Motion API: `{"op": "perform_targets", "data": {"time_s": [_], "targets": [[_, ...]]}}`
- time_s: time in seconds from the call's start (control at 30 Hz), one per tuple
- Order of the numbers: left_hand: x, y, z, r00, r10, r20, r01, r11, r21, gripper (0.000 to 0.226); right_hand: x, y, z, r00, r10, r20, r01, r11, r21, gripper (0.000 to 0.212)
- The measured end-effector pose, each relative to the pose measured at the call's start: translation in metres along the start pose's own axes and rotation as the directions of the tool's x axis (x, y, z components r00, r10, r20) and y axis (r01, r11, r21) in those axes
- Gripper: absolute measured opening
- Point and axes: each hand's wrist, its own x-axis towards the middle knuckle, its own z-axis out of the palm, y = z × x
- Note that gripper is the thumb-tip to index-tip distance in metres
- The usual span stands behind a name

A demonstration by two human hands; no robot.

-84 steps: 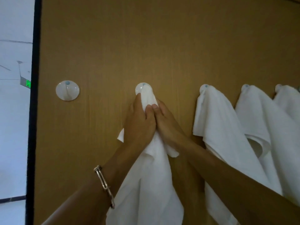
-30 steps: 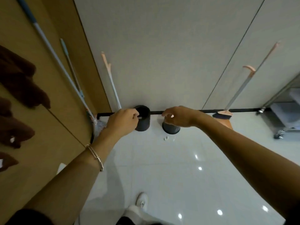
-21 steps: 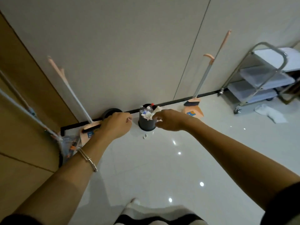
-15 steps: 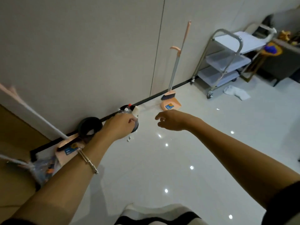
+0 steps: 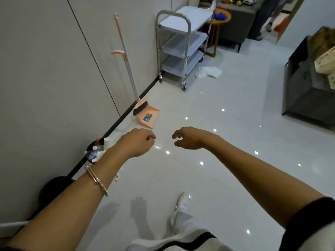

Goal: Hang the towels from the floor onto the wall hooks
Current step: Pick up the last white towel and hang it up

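While the left hand and right hand hang loosely curled, holding nothing, the black bin holds plastic bottles; a white towel lies beside the cart.

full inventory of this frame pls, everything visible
towel: 1, white, crumpled on the floor beside the cart
cart: 1, silver, three shelves, against the wall
broom: 1, pink and grey, leaning on the wall
dustpan: 1, orange, on the floor at the broom's foot
bin with bottles: 1, black, by the wall
second bin: 1, black, partly behind the left arm
cabinet: 1, dark, right edge
bracelet: 1, silver, left wrist
shoe: 1, white, on the floor below
left hand: loosely curled, empty
right hand: loosely curled, empty
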Motion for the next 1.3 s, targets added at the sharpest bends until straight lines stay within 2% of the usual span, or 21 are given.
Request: {"op": "perform_targets", "data": {"time_s": [0.17, 0.3, 0.43, 0.57, 0.77, 0.97, 1.3], "targets": [[0.076, 0.044, -0.029, 1.0, 0.027, 0.012, -0.028, 0.993, 0.113, 0.028, 0.034, 0.062, -0.049, 0.998, 0.024, -0.063, -0.019, 0.996, 0.09, 0.042], [0.128, 0.094, -0.045, 0.994, 0.101, 0.035, -0.106, 0.981, 0.165, 0.029, 0.051, 0.112, -0.08, 0.995, 0.044, -0.09, -0.03, 0.988, 0.15, 0.042], [0.169, 0.137, -0.044, 0.981, 0.183, 0.065, -0.192, 0.96, 0.205, 0.031, 0.056, 0.163, -0.097, 0.992, 0.1, -0.076, -0.083, 0.977, 0.194, 0.042], [0.203, 0.156, -0.04, 0.975, 0.173, 0.137, -0.203, 0.947, 0.251, 0.03, 0.06, 0.199, -0.111, 0.988, 0.142, -0.062, -0.125, 0.969, 0.215, 0.043], [0.253, 0.194, -0.039, 0.952, 0.212, 0.219, -0.263, 0.935, 0.238, 0.031, 0.065, 0.238, -0.125, 0.978, 0.195, -0.069, -0.17, 0.948, 0.268, 0.043], [0.313, 0.234, -0.036, 0.908, 0.293, 0.299, -0.363, 0.908, 0.211, 0.032, 0.074, 0.29, -0.148, 0.952, 0.303, -0.041, -0.278, 0.914, 0.296, 0.043], [0.47, 0.301, -0.07, 0.845, 0.409, 0.345, -0.488, 0.854, 0.183, 0.032, 0.128, 0.384, -0.239, 0.882, 0.47, -0.039, -0.436, 0.845, 0.309, 0.042]]}}
